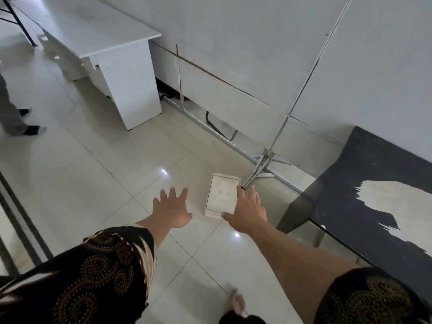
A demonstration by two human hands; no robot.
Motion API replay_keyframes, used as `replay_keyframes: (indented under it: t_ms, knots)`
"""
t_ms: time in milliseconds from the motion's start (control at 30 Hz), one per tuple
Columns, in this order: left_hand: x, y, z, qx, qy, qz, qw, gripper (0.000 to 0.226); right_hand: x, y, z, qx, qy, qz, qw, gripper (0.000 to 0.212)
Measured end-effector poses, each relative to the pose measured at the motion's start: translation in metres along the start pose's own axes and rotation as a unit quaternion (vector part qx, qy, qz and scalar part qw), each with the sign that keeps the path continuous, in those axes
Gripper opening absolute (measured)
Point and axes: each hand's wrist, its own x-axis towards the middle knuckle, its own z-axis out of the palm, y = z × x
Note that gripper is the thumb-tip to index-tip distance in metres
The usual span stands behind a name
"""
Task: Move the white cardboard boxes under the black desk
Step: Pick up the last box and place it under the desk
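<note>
One white cardboard box (222,195) lies flat on the tiled floor (93,183), near the black desk (364,183). Left hand (171,208) and right hand (247,212) are spread open, nothing grasped. Both long sides should be clamped evenly before lifting.

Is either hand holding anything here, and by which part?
Nothing is held. Both hands are open, spread either side of the white box on the floor.
</note>
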Motion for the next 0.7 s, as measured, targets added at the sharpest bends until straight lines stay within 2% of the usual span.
replay_keyframes:
  t_ms: [300,500,700]
  knots:
    - [0.106,0.03,-0.053,0.022,-0.016,0.004,1.0,0.091,0.119,0.026,-0.011,0.039,-0.031,0.034,0.998,0.1]
    - [0.183,0.067,-0.088,0.017,-0.062,-0.007,0.998,0.088,0.203,0.048,-0.026,0.075,-0.078,0.056,0.993,0.1]
    - [0.251,0.113,-0.128,0.02,-0.066,0.034,0.997,0.083,0.273,0.071,-0.054,0.105,-0.081,0.095,0.987,0.098]
